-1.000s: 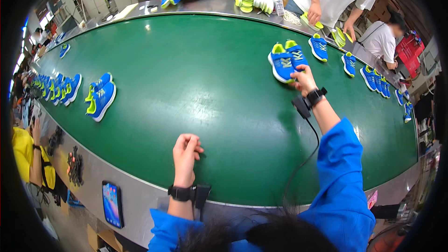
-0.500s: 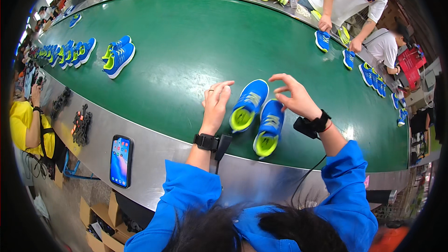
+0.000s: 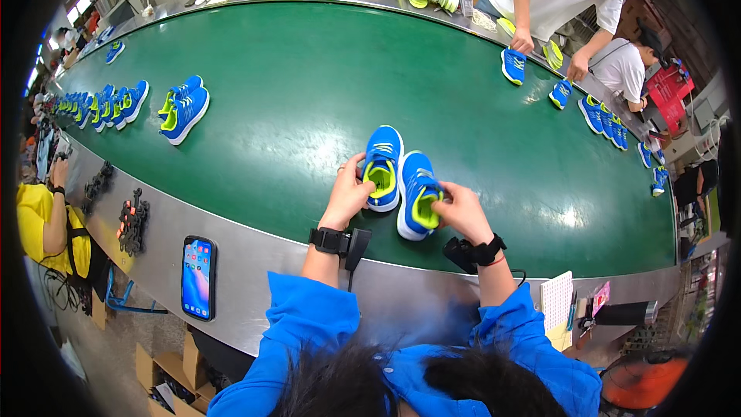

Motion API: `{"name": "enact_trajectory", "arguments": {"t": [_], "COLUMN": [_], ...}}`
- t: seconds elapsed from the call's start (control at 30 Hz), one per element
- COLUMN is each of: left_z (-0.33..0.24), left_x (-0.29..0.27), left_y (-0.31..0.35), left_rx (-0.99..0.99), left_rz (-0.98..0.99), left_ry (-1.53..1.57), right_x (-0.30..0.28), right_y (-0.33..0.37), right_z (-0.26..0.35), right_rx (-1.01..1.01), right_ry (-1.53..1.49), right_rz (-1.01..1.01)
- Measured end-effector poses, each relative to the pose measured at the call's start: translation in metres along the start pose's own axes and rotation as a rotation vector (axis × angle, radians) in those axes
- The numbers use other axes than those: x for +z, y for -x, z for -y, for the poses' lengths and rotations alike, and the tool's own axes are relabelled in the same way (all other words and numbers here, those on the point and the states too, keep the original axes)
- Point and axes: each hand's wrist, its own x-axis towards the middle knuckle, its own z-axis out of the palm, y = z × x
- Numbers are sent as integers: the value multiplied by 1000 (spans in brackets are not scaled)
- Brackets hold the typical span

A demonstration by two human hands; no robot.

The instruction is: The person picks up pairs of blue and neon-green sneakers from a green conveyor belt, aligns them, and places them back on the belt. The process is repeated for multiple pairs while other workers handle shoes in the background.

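Two blue sneakers with lime-green linings and white soles stand side by side on the green belt in front of me, toes pointing away. My left hand (image 3: 349, 194) is at the heel end of the left sneaker (image 3: 384, 147), with its fingers closed on the collar's left side. On the other side, my right hand (image 3: 461, 210) grips the collar of the right sneaker (image 3: 417, 177), thumb near the opening and fingers at its outer edge. The heels sit nearest me, and both openings face my hands.
On the belt (image 3: 278, 100) at left stand a sneaker pair (image 3: 185, 116) and a long row of sneakers (image 3: 116, 104). A phone (image 3: 199, 276) lies on the metal edge. Across the belt, a person in white (image 3: 556, 0) handles two sneakers; others work nearby.
Both hands have come down from beside the toes to the collars and closed there. The two sneakers have shifted slightly left and away from me, and their toes now point more straight ahead.
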Motion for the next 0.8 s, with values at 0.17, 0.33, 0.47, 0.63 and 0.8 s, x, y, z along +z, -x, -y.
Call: {"name": "enact_trajectory", "arguments": {"t": [0.17,0.33,0.47,0.63,0.8], "left_z": [-24,-29,-35,-12,-33], "left_x": [6,19,28,28,39], "left_y": [10,16,18,8,13], "left_rx": [-116,-148,-155,-91,78], "left_rz": [65,241,219,151,27], "left_ry": [699,760,714,639,794], "right_x": [10,18,7,1,2], "right_y": [-29,-29,-25,-24,-32], "right_z": [-25,-26,-27,-25,-22], "right_rx": [-20,-66,-67,-95,-470], "right_ry": [-713,-992,-977,-939,-716], "right_rz": [54,95,133,82,-176]}}
